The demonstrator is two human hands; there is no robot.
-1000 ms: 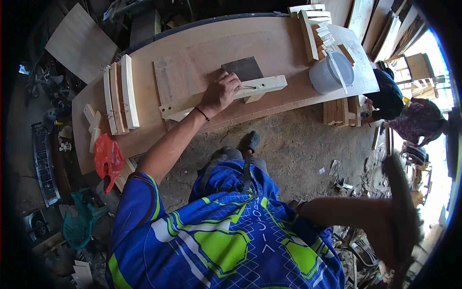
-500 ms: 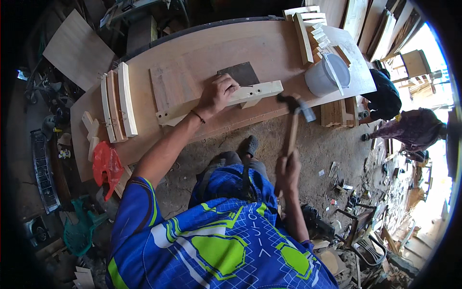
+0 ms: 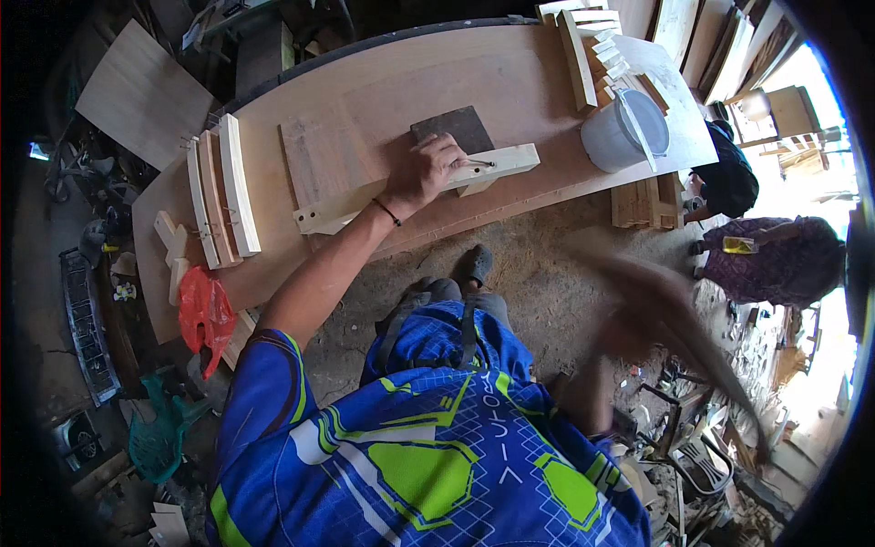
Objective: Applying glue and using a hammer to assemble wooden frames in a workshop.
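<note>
My left hand is closed at the wooden rail, a pale bar with drilled holes along the table's near side. From its fingertips a thin dark nail sticks out to the right over the rail. Beneath the rail's right part sits a small wood block. My right hand, smeared by motion, is out to the right, away from the table, gripping a hammer whose outline is a long brown blur. Just behind the rail lies a dark square plate.
The wooden table carries curved wood pieces with nails at left, a white bucket and stacked curved slats at right. A red plastic bag hangs at its left edge. Two people are at the far right.
My right hand has swung the hammer from beside the rail's right end out to the right and back. My left hand has shifted slightly right along the rail, and the nail now shows clearly.
</note>
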